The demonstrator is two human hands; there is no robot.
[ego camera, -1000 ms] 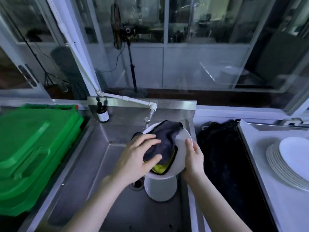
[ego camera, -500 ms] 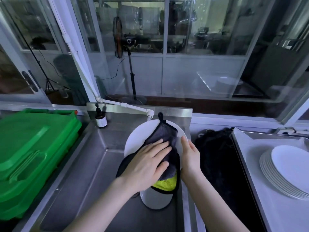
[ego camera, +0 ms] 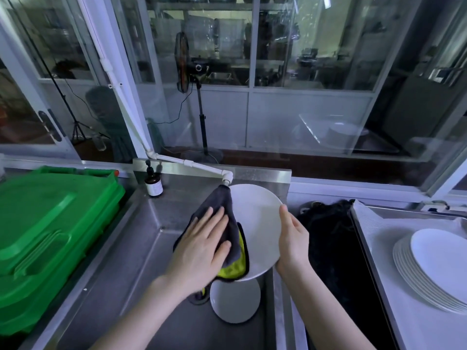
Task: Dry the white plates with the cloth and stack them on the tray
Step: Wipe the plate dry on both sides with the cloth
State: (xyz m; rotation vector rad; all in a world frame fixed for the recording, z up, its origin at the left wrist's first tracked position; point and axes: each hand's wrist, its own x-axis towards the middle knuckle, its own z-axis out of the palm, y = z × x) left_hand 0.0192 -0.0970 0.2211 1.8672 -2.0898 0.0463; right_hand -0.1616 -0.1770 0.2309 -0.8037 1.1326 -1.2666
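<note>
The right hand (ego camera: 293,238) has its grip clamped on the plate (ego camera: 257,223) rim, while the left hand (ego camera: 204,248), fingers straight, presses the cloth (ego camera: 219,205) on it. A stack (ego camera: 434,269) already sits on the tray (ego camera: 379,223); another plate (ego camera: 235,301) lies in the sink (ego camera: 141,248).

I'm getting soft, cool daylight through the window glass (ego camera: 316,117), which carries pale reflections and haze. The steel sink (ego camera: 141,248) gives a dull sheen and only faint shadows. The left hand (ego camera: 202,248) looks soft with motion blur near the wrist, while the plate (ego camera: 260,223) reads crisp. Straight lines bow toward the edges.
</note>
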